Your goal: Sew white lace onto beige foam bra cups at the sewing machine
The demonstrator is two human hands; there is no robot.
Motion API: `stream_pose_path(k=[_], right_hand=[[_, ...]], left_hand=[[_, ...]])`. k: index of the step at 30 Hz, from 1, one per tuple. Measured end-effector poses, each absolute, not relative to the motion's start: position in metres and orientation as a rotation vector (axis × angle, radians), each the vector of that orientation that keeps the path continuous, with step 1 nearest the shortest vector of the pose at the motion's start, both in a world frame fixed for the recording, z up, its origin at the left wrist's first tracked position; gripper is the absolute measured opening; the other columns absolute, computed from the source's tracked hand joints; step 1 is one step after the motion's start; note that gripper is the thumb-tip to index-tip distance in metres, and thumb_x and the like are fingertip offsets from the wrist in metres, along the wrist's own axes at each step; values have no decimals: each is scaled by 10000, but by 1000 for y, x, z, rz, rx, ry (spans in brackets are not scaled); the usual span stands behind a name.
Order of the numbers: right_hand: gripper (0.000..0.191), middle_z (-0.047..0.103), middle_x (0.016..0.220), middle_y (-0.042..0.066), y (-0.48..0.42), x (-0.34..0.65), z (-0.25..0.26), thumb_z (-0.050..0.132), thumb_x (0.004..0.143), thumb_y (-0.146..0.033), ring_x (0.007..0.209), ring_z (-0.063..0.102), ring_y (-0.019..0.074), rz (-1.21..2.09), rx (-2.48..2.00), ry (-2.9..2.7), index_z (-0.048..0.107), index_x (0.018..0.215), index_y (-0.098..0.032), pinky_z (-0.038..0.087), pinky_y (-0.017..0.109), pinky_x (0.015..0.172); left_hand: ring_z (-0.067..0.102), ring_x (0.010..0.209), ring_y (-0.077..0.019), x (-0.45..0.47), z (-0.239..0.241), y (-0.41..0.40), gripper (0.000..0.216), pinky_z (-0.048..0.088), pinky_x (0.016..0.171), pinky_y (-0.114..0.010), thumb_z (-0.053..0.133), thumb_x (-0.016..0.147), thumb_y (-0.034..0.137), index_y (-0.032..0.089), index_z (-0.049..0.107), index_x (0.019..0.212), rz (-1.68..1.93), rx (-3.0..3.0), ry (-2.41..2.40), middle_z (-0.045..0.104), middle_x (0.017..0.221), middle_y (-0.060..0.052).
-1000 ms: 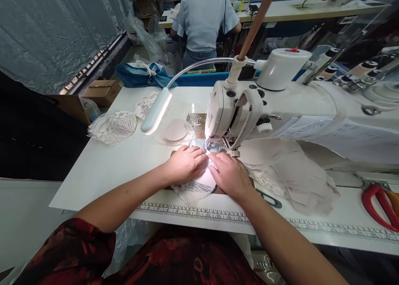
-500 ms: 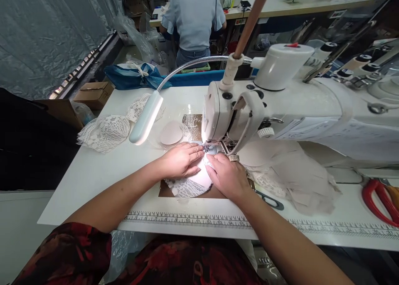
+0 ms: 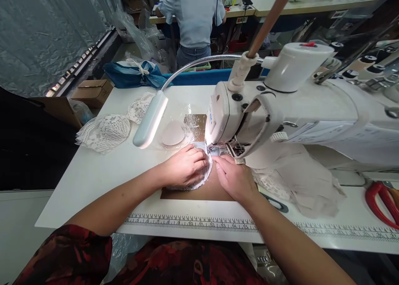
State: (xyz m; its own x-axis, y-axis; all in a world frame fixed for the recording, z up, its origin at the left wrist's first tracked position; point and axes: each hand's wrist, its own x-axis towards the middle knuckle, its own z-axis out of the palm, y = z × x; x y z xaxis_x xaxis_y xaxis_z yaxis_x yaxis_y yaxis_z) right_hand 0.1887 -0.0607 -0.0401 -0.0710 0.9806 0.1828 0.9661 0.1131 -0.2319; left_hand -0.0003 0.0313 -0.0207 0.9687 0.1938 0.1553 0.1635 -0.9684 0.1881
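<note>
A white lace bra cup (image 3: 206, 176) lies under the needle area of the white sewing machine (image 3: 222, 110), its rounded edge facing right. Bent over the cup, the fingers of my left hand (image 3: 188, 165) are curled and grip it, hiding much of its surface. My right hand (image 3: 235, 177) is closed just right of the cup's edge, fingertips close to the presser foot (image 3: 209, 148). Whatever those fingertips hold is hidden. Beneath the work is a brown plate (image 3: 215, 189) on the white table (image 3: 102, 185).
A lamp (image 3: 151, 119) on a bendy neck overhangs the left side. Lace cups (image 3: 104, 132) and a smooth pale cup (image 3: 173, 133) lie behind my left arm. Pale fabric pieces (image 3: 311, 181), a dark-handled tool (image 3: 276, 204) and red-handled scissors (image 3: 382, 204) are at right. A person (image 3: 195, 19) sits beyond.
The cup has turned and folded under my left hand, so its flat lace front no longer shows. My left fingers went from flat to curled. My right hand shifted slightly right; the view moved a little.
</note>
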Motion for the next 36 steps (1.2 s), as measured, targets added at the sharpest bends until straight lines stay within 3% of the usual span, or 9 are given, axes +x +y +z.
stream_pose_path(k=[7, 17, 30, 36], right_hand=[[380, 708, 942, 51, -61, 190, -41, 416, 886, -127, 832, 607, 168, 38, -1843, -2111, 687, 1135, -222, 429, 246, 672], [369, 661, 819, 31, -63, 190, -45, 433, 859, -114, 710, 539, 148, 4, -1762, -2237, 711, 1070, -231, 336, 255, 590], [395, 703, 933, 34, -60, 186, -50, 433, 884, -148, 789, 575, 164, -44, -1841, -2190, 682, 1168, -262, 356, 270, 611], [393, 679, 819, 32, -59, 186, -49, 427, 883, -129, 793, 566, 162, -39, -1810, -2186, 686, 1155, -246, 359, 263, 633]], left_hand=[[526, 1054, -275, -4, -30, 35, 361, 404, 956, -454, 445, 935, 340, 118, 576, 1187, 283, 2910, 268, 590, 1072, -160], [530, 1048, -260, -5, -33, 40, 307, 423, 951, -436, 436, 950, 314, 115, 604, 1113, 317, 2847, 250, 600, 1057, -157], [542, 1011, -258, -4, -39, 45, 337, 465, 898, -420, 434, 950, 336, 108, 593, 1140, 372, 2817, 330, 596, 1059, -160], [550, 990, -249, -3, -40, 45, 315, 465, 908, -419, 457, 935, 308, 114, 595, 1141, 404, 2851, 399, 607, 1061, -144]])
